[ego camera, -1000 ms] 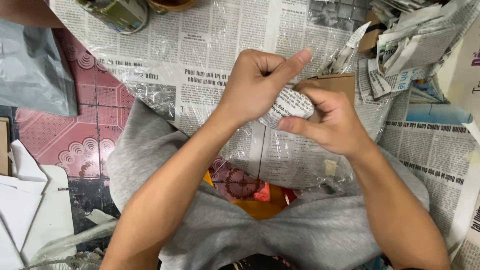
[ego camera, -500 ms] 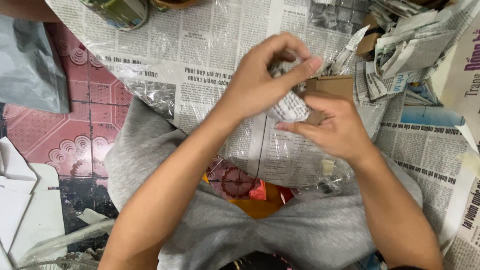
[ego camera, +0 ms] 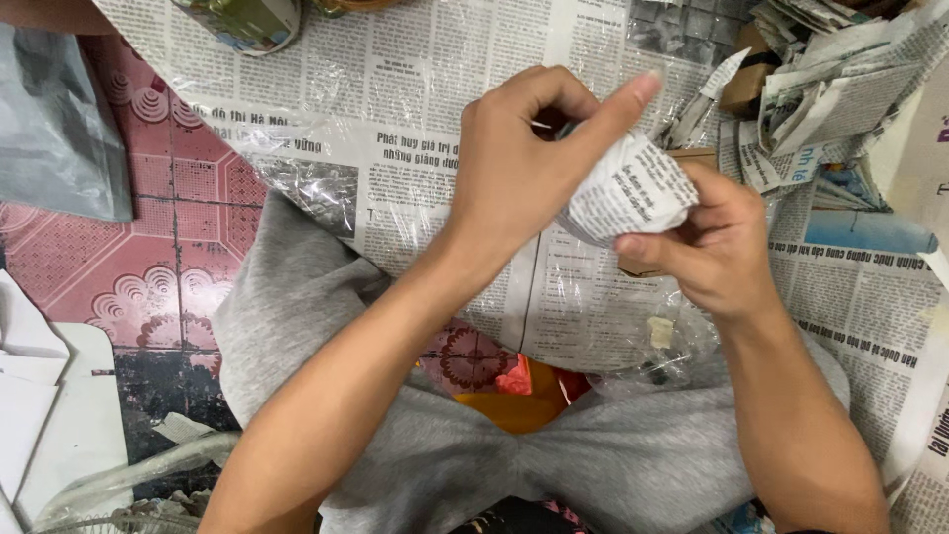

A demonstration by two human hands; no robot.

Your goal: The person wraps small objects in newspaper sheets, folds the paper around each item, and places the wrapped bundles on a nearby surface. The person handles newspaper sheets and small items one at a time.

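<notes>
Both hands have lifted a little toward the camera since 0.5 s ago, and the paper bundle (ego camera: 633, 190) has turned so its printed face shows more. Left hand (ego camera: 524, 163) has rolled over the top, index finger now pointing out past the bundle's upper edge.

Grip state: left hand curled and pressed together around the top of the bundle, thumb tucked under, contents of that fist hidden. Right hand (ego camera: 712, 247) pinches the bundle's lower right side between thumb and fingers. Bundle sits between the 2 hands, held in the air above the newspaper sheet (ego camera: 415, 148) that covers the floor, roughly over a bit of brown cardboard (ego camera: 692, 158).

Around it: clear plastic film (ego camera: 326, 188) lies over the sheet, grey trousers (ego camera: 297, 297) below, red patterned floor tiles (ego camera: 148, 227) at left, a heap of paper scraps (ego camera: 830, 89) top right, a round tin (ego camera: 252, 20) at the top edge.

Judgement on doing this step well: keep the right pinch firm as the anchor so the wrap does not loosen, let the left hand do the folding and tucking, and press each fold flat before shifting fingers. Can't tell what is inside the bundle, so squeeze moderately.
</notes>
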